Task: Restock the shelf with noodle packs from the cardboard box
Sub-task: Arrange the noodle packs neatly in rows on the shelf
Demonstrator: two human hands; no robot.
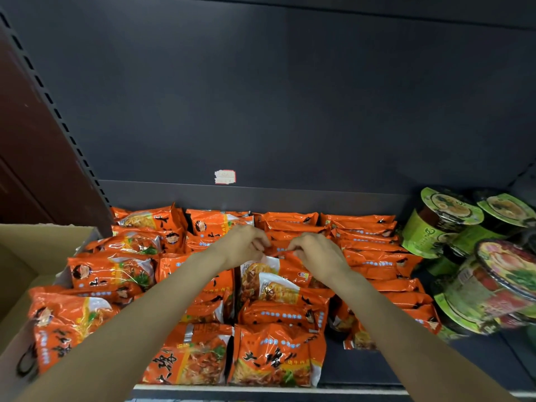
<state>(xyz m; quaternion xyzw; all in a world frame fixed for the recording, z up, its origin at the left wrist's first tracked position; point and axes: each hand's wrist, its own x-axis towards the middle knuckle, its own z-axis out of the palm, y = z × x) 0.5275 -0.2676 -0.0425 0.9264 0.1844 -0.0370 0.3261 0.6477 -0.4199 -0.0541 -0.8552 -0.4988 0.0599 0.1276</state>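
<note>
Both hands meet at frame center over the orange noodle packs. Left hand (242, 246) has fingers curled, pinching the top edge of 1 orange noodle pack (274, 275) that stands tilted in the middle row. Right hand (314, 256) pinches the same top edge just beside the left hand, fingertips nearly touching each other. Both forearms run in from the bottom corners of the frame.

Shelf (362, 369) is dark grey, bare at lower right of center. Orange packs (200, 352) fill it in about 4 rows from left-center to right-center: left rows lie flat or leaning with faces up, right row (374, 250) is stacked on edge, tightly packed. Front packs sit at bottom center, touching each other.

Cardboard box (26, 256) is at the left edge of the frame, flap open, touching the left end of the shelf; some orange packs overlap its rim at lower left, cannot tell if they are in the box or on the shelf.

Green cup noodles (441, 221) are stacked at the right of the frame, several tipped on their sides, just beside the right row of packs. A small torn white-red sticker (224, 177) sits on the back panel at center. Slotted upright (58, 114) runs diagonally at upper left.
</note>
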